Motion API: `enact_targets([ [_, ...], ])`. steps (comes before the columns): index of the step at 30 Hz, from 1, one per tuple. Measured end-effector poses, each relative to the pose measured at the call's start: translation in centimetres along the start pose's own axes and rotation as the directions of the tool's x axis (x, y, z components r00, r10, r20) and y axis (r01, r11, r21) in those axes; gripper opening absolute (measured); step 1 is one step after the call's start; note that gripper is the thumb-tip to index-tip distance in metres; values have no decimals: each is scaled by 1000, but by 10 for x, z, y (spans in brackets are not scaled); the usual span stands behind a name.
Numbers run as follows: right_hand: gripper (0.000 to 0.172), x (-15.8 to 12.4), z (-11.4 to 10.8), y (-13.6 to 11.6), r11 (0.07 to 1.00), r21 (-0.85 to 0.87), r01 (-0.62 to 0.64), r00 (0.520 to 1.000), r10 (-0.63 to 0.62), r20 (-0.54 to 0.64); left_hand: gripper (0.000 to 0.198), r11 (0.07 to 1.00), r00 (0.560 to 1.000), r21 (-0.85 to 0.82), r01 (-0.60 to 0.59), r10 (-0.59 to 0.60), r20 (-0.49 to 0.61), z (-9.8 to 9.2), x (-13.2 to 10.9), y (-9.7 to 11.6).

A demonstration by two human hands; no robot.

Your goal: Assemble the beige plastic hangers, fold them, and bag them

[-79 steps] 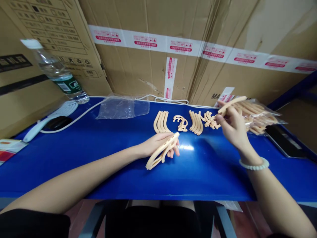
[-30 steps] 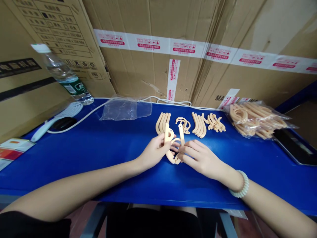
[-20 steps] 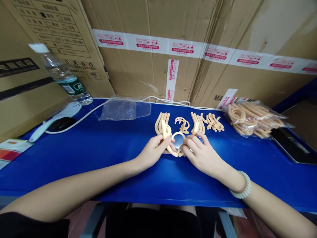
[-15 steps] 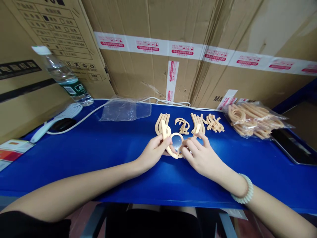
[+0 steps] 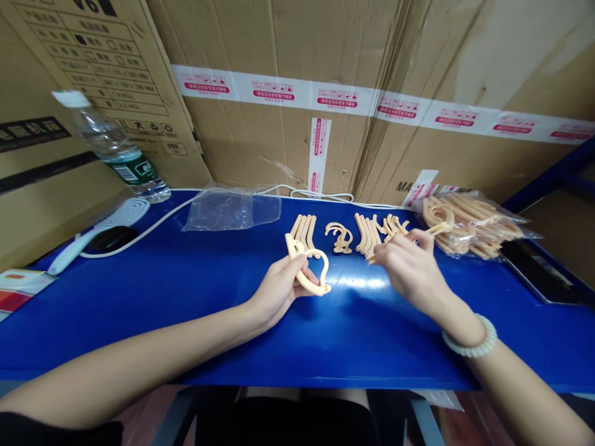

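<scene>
My left hand (image 5: pixel 277 282) pinches two beige plastic hanger pieces, a curved arm (image 5: pixel 310 287) and a hook (image 5: pixel 325 263), which meet at their lower right ends. To the right, my right hand (image 5: pixel 413 267) is closed around a beige hanger arm (image 5: pixel 439 228). One end of it sticks out past the knuckles and the other shows at the fingertips; the middle is hidden. Behind the hands lie a row of curved arms (image 5: pixel 304 230), several hooks (image 5: pixel 341 237), a second row of arms (image 5: pixel 366 234) and a cluster of short pieces (image 5: pixel 395 225).
A clear bag of beige pieces (image 5: pixel 469 226) lies at the back right, beside a dark flat device (image 5: pixel 542 272). Toward the back left are an empty plastic bag (image 5: pixel 232 209), a water bottle (image 5: pixel 118 152), a hairbrush (image 5: pixel 100 232) and a white cable (image 5: pixel 158 230). Cardboard (image 5: pixel 269 37) stands behind.
My hands have moved apart. My right hand has gone right and up with a hanger arm, away from the pieces in my left hand. My left hand has shifted slightly left.
</scene>
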State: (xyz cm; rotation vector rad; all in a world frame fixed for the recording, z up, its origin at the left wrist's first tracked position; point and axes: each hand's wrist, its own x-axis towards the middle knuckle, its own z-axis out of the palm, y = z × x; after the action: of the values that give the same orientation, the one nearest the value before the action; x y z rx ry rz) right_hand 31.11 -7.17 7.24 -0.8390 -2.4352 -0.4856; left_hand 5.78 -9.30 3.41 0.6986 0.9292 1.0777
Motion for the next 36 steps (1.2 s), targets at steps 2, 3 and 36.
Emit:
enact_targets([
  [2, 19, -4, -1, 22, 985, 94, -147, 989, 148, -6, 32, 999, 999, 36, -9, 7, 52, 0, -1, 1],
  [3, 19, -5, 0, 33, 977, 113, -179, 984, 177, 22, 34, 998, 996, 59, -18, 13, 83, 0, -1, 0],
  [36, 26, -19, 24, 70, 936, 99, -339, 878, 277, 391, 36, 995, 984, 98, -31, 13, 180, -5, 3, -7],
])
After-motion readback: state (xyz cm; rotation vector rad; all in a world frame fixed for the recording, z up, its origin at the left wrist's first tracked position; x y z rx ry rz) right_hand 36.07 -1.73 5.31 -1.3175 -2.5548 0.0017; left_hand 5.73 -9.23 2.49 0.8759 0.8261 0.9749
